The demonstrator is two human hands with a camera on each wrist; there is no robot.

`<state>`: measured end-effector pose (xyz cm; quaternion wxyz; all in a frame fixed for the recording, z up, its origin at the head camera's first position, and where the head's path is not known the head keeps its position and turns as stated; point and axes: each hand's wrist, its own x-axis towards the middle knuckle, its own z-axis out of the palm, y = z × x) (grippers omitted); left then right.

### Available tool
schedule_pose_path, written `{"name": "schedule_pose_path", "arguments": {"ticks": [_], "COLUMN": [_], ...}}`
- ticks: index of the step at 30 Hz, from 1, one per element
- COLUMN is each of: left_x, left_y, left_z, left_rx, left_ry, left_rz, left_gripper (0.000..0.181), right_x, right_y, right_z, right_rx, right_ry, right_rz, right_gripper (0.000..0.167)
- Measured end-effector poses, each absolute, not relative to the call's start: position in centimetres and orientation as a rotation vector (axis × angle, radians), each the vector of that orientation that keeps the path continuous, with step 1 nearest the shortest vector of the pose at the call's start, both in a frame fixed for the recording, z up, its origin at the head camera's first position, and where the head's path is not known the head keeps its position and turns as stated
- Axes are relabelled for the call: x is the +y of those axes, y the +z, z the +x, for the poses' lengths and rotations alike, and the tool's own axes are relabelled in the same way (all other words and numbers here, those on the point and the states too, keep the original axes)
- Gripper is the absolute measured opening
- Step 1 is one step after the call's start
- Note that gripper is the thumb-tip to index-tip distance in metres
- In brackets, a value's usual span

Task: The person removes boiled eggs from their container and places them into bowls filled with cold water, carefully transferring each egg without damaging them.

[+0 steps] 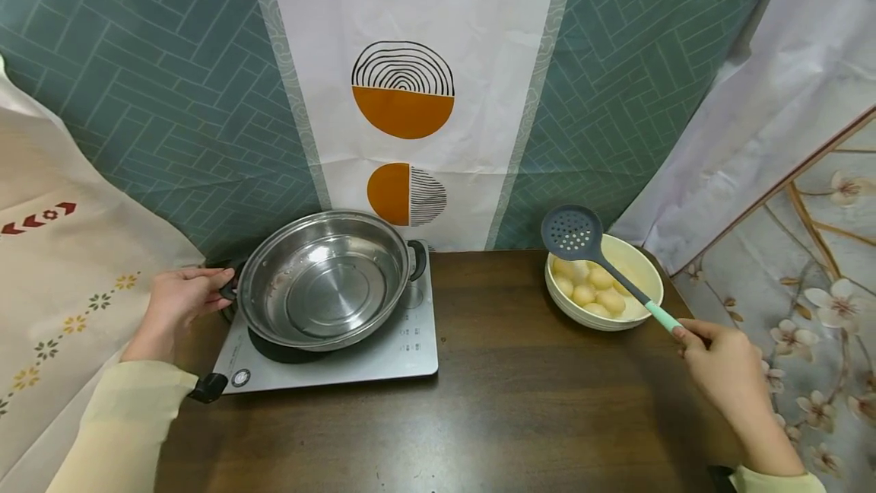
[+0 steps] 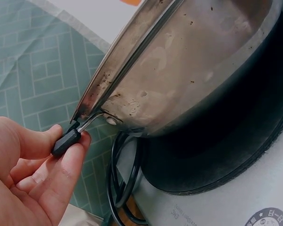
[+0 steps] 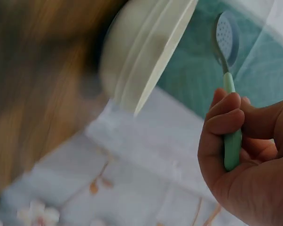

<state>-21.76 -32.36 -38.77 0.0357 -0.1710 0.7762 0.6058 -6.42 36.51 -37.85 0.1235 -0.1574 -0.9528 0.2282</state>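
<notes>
My left hand [image 1: 181,297] pinches the black side handle [image 2: 66,142] of a shallow stainless steel pan [image 1: 274,310] between thumb and fingers. The pan is over an induction cooker [image 1: 404,360], and its inside shows bare metal. To the right, my right hand [image 1: 725,364] grips the mint-green handle [image 3: 230,117] of a skimmer [image 1: 573,232]. The skimmer's dark grey perforated head hangs over the back left rim of a cream bowl [image 1: 643,265]. Several round, pale yellow peeled potatoes [image 1: 584,294] lie in that bowl, partly hidden by the skimmer.
Everything stands on a dark brown wooden table [image 1: 479,417]. Behind rises a green and white patterned cloth [image 1: 404,21]. A cream curtain [image 1: 68,280] borders the left, and a floral cloth [image 1: 807,265] the right. A black cable [image 2: 114,174] loops beside the cooker under the pan's handle.
</notes>
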Motion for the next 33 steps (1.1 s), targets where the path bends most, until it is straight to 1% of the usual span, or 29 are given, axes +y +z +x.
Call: {"name": "schedule_pose_path", "arguments": {"ticks": [3, 10, 15, 18, 27, 33], "left_x": [-32.4, -32.3, -32.3, -32.4, -32.3, -32.2], "left_y": [-38.8, -39.0, -39.0, -39.1, -39.1, -38.9], "left_z": [-21.7, -21.8, -21.8, -21.8, -21.5, -21.4], "left_rx": [2.365, 2.375, 2.398, 2.395, 2.442, 2.460], "left_ry": [1.874, 1.875, 1.856, 1.855, 1.801, 1.768], "left_rz": [-0.543, -0.511, -0.524, -0.547, -0.559, -0.565], "left_gripper": [0.010, 0.007, 0.011, 0.011, 0.037, 0.047], "right_x": [34.6, 30.3, 27.8, 26.7, 25.5, 25.4], "right_y": [-38.1, -39.9, -41.2, -41.8, -42.3, -42.7], "right_z": [-7.2, -9.2, -10.6, -11.2, -12.2, -12.2], "right_rx": [-2.800, -2.860, -2.868, -2.867, -2.872, -2.868], "right_ry": [0.759, 0.864, 0.956, 1.023, 1.068, 1.054], "right_rz": [-0.453, -0.348, -0.321, -0.315, -0.373, -0.429], "right_gripper": [0.032, 0.023, 0.019, 0.018, 0.018, 0.021]}}
